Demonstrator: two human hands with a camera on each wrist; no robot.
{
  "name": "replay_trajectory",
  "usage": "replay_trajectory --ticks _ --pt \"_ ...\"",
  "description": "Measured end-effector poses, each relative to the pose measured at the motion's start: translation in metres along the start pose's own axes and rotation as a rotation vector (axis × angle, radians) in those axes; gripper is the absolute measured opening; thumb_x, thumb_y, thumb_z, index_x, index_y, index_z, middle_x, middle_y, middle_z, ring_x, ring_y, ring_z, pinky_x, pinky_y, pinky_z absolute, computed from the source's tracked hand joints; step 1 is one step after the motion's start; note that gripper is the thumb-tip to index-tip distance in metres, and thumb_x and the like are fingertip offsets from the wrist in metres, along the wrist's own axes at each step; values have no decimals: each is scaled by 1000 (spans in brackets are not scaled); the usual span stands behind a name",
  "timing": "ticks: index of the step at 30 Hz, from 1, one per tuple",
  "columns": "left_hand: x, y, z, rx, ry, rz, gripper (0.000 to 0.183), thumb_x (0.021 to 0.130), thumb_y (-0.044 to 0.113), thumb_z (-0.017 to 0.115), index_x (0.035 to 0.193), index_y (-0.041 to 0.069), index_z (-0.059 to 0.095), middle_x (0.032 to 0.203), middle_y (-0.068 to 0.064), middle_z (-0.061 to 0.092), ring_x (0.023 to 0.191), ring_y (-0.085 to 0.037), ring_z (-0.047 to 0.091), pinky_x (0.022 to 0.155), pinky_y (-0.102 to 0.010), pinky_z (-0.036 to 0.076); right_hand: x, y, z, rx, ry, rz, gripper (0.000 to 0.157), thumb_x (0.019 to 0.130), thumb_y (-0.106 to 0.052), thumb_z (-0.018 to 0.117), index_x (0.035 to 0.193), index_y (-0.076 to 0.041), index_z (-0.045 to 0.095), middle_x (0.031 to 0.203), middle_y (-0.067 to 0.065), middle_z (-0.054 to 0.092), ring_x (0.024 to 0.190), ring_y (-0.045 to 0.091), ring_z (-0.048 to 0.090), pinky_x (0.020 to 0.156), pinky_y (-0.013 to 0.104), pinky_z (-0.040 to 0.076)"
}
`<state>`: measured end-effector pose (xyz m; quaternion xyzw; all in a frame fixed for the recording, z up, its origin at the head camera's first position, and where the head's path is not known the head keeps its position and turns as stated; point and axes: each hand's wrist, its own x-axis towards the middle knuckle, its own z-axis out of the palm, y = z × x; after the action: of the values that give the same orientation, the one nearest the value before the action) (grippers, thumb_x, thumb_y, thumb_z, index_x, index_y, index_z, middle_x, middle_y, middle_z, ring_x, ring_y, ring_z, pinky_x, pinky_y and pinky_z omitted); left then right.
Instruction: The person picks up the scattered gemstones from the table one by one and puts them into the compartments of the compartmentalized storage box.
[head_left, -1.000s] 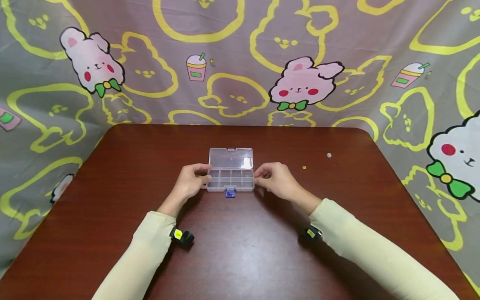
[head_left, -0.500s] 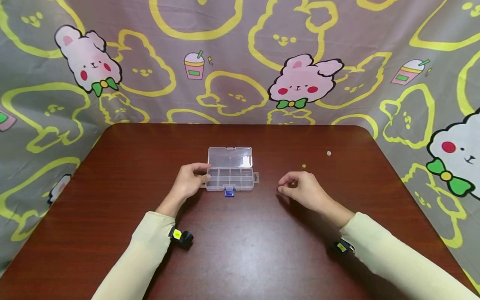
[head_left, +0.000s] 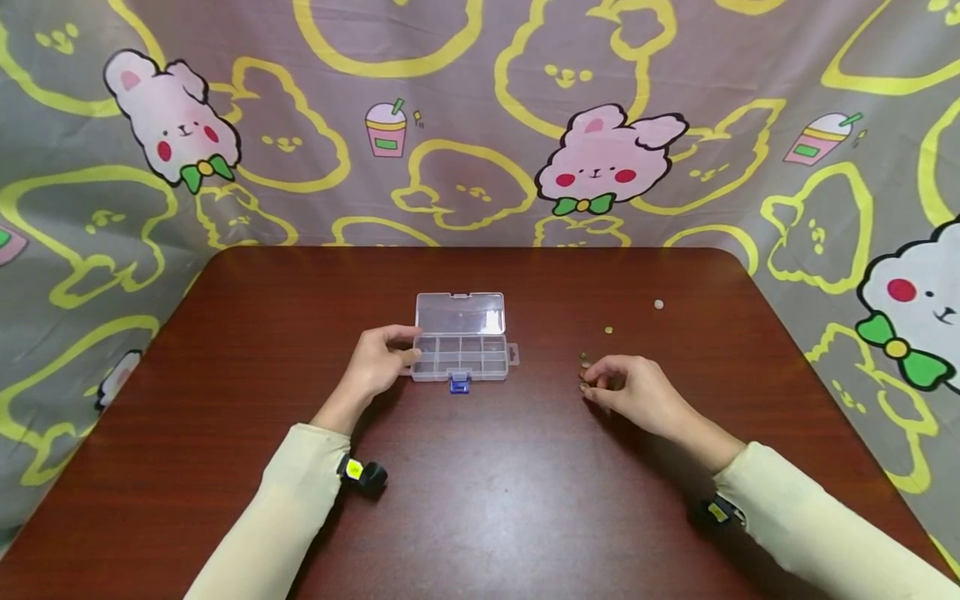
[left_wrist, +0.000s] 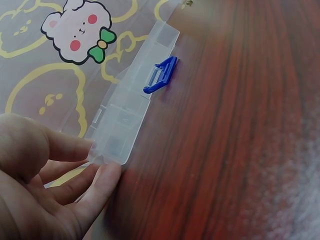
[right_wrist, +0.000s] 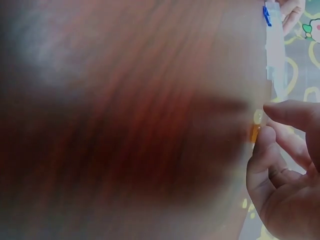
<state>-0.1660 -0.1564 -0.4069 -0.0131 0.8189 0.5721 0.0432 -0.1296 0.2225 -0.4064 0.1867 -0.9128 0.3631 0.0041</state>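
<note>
A clear plastic compartment box (head_left: 461, 358) lies on the table with its lid tipped back and its blue latch (head_left: 460, 385) hanging at the front. My left hand (head_left: 381, 362) holds the box's left end between thumb and fingers, as the left wrist view also shows. To the right of the box, my right hand (head_left: 633, 392) is low over the table, thumb and fingertips parted around several tiny pieces. One is a green piece (head_left: 584, 356). In the right wrist view a yellow piece (right_wrist: 258, 116) and an orange piece (right_wrist: 255, 133) sit by the fingertips; no firm pinch shows.
A small yellow-green piece (head_left: 609, 330) and a white round piece (head_left: 659, 304) lie farther back on the right of the brown table (head_left: 480, 517). Behind the table hangs a grey cloth (head_left: 465, 75) with yellow outlines and rabbit prints.
My right hand has left the box's right end and moved to the right, over the tiny pieces. The box's hanging tab came into view. My left hand stays at the box.
</note>
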Motion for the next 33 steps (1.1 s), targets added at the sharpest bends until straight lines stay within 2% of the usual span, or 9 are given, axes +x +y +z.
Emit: replay_trajectory --ticks 15,33 --pt "0 0 0 3 3 -14 37 91 -7 65 128 -7 64 123 -26 64 84 -22 67 70 -30 61 0 9 3 54 -16 -31 17 80 0 82 92 -9 73 76 -3 61 62 12 55 54 24 46" --pt "1 -1 1 -21 0 -13 37 91 -8 65 127 -8 63 122 -27 64 81 -19 67 68 -28 60 2 9 6 35 -33 -16 13 83 -3 81 92 -9 74 74 -5 60 60 10 53 53 24 44"
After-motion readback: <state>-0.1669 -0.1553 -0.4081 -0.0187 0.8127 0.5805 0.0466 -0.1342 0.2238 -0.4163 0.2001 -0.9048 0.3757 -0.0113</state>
